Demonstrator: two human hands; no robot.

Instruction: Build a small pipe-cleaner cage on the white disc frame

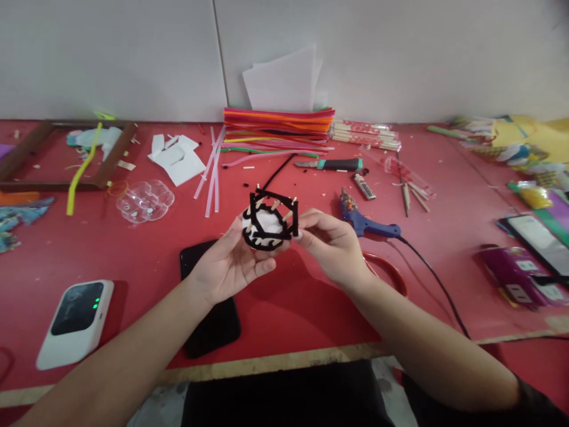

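Both hands hold up a small round basket (269,222) above the red table (284,308). It is woven of black pipe cleaner round short wooden sticks on a white disc base. My left hand (227,265) cups it from below and the left, fingers curled under it. My right hand (334,244) pinches its right side at the rim. A loose black pipe cleaner (278,171) trails away from the basket towards the back.
A black phone (208,314) lies under my left wrist, a white device with green lights (74,323) at the front left. A blue glue gun (364,223) with its cord, red scissors (387,270), a knife (331,164), a lighter (363,186), stacked coloured pipe cleaners (279,123), a clear plastic piece (144,200) and a wooden frame (66,155) lie around.
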